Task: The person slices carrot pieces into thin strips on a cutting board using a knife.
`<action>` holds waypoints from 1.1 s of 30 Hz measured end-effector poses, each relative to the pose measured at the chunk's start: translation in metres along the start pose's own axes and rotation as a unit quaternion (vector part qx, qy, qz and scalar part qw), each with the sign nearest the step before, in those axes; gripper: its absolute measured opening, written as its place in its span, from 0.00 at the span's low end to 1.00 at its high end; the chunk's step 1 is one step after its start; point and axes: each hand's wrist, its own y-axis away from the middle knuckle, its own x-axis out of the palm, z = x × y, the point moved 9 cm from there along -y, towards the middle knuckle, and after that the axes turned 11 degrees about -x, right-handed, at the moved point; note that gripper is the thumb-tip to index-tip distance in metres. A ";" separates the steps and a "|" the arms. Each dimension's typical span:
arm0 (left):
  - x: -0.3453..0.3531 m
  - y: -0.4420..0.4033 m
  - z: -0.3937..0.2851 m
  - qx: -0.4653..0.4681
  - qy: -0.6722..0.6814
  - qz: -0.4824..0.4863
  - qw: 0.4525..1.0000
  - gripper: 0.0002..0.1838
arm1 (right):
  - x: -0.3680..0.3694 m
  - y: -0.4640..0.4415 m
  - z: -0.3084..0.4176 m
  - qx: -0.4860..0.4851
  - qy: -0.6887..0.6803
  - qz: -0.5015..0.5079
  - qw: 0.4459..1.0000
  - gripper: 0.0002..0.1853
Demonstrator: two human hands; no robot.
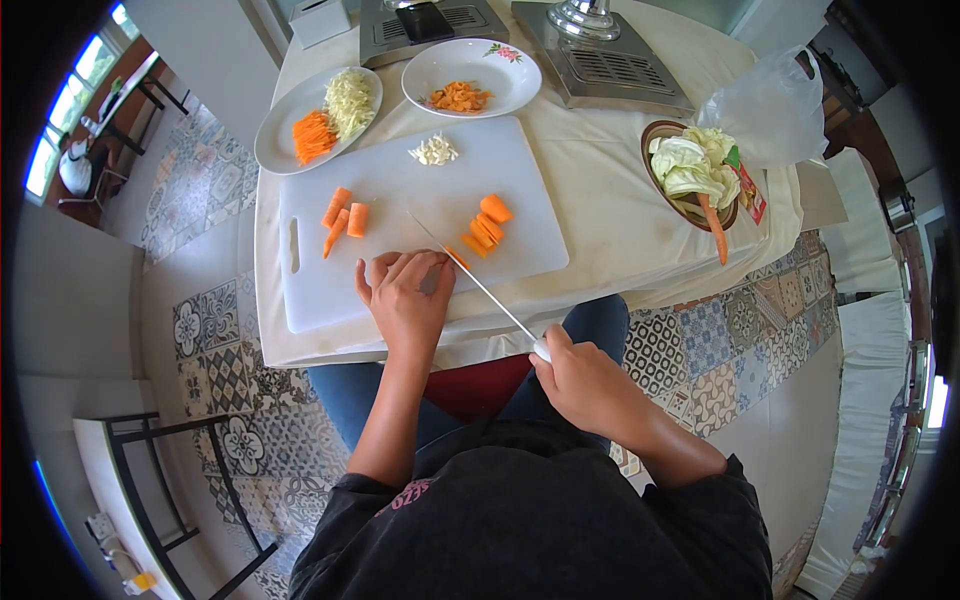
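Gripping a knife (492, 298), the right hand (578, 378) is slanting the blade beside the left hand (405, 298), which is curling, its grip hidden. A carrot slice (459, 257) is lying by its fingertips; more cut carrots (485, 232) are sitting farther off.

The white-handled knife (481, 284) slants beside cut orange carrot pieces (487, 229) on the board (400, 190).

We see a vented metal unit (622, 68); left of it, a second unit (384, 38) and a white box (320, 23); right of it, a plastic bag (768, 115).
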 end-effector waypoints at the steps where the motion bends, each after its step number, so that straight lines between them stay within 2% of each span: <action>1: 0.000 0.000 0.000 -0.003 -0.001 0.003 1.000 0.04 | 0.001 0.000 -0.001 0.004 0.000 0.004 1.000 0.15; 13: -0.001 -0.001 0.000 -0.005 0.000 -0.002 1.000 0.04 | -0.006 -0.016 0.004 -0.006 -0.002 0.015 1.000 0.13; 21: -0.002 0.000 -0.001 -0.001 0.007 -0.012 1.000 0.04 | -0.002 -0.056 -0.007 -0.016 -0.030 0.038 0.999 0.18; 25: -0.001 0.000 -0.001 -0.001 -0.008 -0.019 1.000 0.04 | -0.001 -0.049 -0.009 -0.001 -0.030 0.058 0.998 0.18; 28: 0.000 0.001 0.001 0.002 -0.012 -0.028 1.000 0.04 | -0.006 -0.027 -0.014 -0.006 -0.052 0.047 0.997 0.18; 33: 0.000 0.001 -0.002 0.013 -0.012 -0.027 0.999 0.03 | -0.007 -0.005 -0.019 -0.022 -0.005 0.003 1.000 0.16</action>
